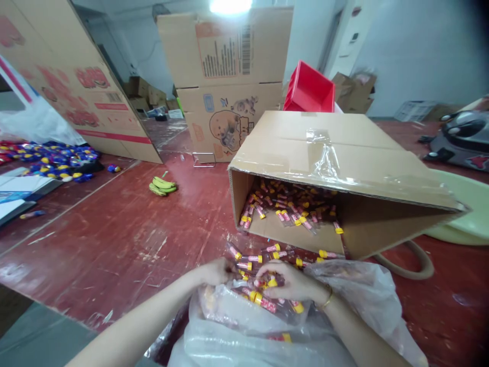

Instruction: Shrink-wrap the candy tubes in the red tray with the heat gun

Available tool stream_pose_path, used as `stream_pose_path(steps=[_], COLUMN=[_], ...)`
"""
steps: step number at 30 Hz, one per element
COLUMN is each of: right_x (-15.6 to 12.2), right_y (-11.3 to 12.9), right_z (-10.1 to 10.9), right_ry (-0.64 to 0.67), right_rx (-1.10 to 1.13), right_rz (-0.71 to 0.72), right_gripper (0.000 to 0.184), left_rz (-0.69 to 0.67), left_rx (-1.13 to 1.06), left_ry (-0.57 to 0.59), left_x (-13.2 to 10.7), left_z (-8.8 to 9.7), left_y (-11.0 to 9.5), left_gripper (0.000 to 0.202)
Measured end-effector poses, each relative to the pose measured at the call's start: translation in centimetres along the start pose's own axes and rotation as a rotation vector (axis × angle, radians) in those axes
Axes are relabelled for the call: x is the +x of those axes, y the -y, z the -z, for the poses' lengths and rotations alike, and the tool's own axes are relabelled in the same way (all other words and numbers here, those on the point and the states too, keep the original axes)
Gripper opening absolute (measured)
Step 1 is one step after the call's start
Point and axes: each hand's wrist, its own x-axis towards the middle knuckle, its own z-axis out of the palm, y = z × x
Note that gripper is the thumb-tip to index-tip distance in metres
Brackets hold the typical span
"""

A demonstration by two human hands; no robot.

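Small clear tubes with yellow caps and pink labels (267, 305) lie at the mouth of a translucent plastic bag (229, 336) at the bottom middle. My left hand (218, 271) is closed at the bag's left edge beside the tubes; what its fingers hold is hidden. Among the tubes, my right hand (288, 281) has its fingers curled round some of them. More tubes (280, 248) lie loose on the red floor (153, 255) just beyond both hands. A cardboard box (324, 140) on its side opens toward me, with many of the same tubes inside.
Green bananas (163, 186) sit on the floor ahead left. Blue wrapped pieces (63, 160) are heaped at far left beside a leaning cardboard sheet (95, 92). Behind stand a tall carton (229, 92) and a red crate (311, 89). A pale green basin (466, 204) is right.
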Motion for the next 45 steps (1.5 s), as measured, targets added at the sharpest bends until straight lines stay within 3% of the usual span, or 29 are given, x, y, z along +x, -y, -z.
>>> stream_pose_path(steps=[4, 7, 13, 15, 17, 19, 21, 23, 26, 27, 29, 32, 35, 40, 42, 45], right_x=[-0.7, -1.9, -2.8, -2.5, -2.3, -2.6, -3.2, -3.4, -2.1, -1.2, 0.5, 2.1, 1.7, -0.9, -2.0, -2.9], right_y=[0.8, 2.0, 2.1, 1.3, 0.8, 0.7, 0.9, 0.8, -0.6, -1.3, -2.9, -4.6, -5.1, -5.9, -6.5, -6.9], right_z=[-0.6, -1.6, -4.9, -5.6, -5.8, -5.3, -4.1, -2.2, 1.3, 2.4, 3.8, 4.0, 3.2, 3.6, 3.9, 3.7], right_ry=[-0.085, -0.182, -0.373, -0.395, -0.369, -0.336, -0.278, -0.248, -0.439, -0.521, -0.557, -0.418, -0.329, -0.385, -0.449, -0.498], right_rx=[0.002, -0.146, -0.651, -0.711, -0.691, -0.63, -0.53, -0.392, -0.296, -0.312, -0.356, -0.391, -0.401, -0.329, -0.264, -0.175], right_rz=[0.113, 0.196, 0.099, 0.052, -0.022, -0.074, -0.034, 0.04, -0.027, -0.087, -0.161, -0.164, -0.134, -0.121, -0.124, -0.102], right_gripper=[0.029, 0.028, 0.044, 0.044, 0.043, 0.045, 0.05, 0.042, 0.027, 0.028, 0.02, 0.014, 0.025, 0.024, 0.024, 0.036], left_rz=[0.024, -0.051, -0.214, -0.291, -0.353, -0.372, -0.362, -0.309, -0.162, -0.115, -0.091, -0.232, -0.396, -0.292, -0.304, -0.328], left_rx=[-0.177, -0.202, -0.276, -0.289, -0.292, -0.261, -0.152, 0.02, 0.246, 0.291, 0.357, 0.454, 0.54, 0.675, 0.615, 0.305], left_ry=[-0.258, -0.364, -0.74, -0.797, -0.783, -0.695, -0.516, -0.291, -0.049, -0.034, -0.115, -0.259, -0.141, 0.014, -0.041, -0.257], left_x=[1.3, 1.5, 2.1, 2.2, 1.9, 1.0, -0.4, -1.8, -3.5, -3.7, -3.7, -2.1, 1.2, 7.5, 8.6, 8.0], left_z=[0.1, 1.4, 3.8, 3.9, 3.7, 3.5, 3.5, 3.5, 3.5, 3.5, 3.2, 2.0, -0.1, -3.4, -3.8, -3.7], left_y=[-0.9, -2.7, -6.9, -7.3, -7.2, -6.9, -6.5, -6.2, -6.0, -6.1, -6.8, -8.8, -10.5, -10.1, -9.5, -9.4], left_gripper=[0.059, 0.06, 0.058, 0.062, 0.063, 0.061, 0.058, 0.053, 0.045, 0.046, 0.048, 0.044, 0.038, 0.03, 0.026, 0.03])
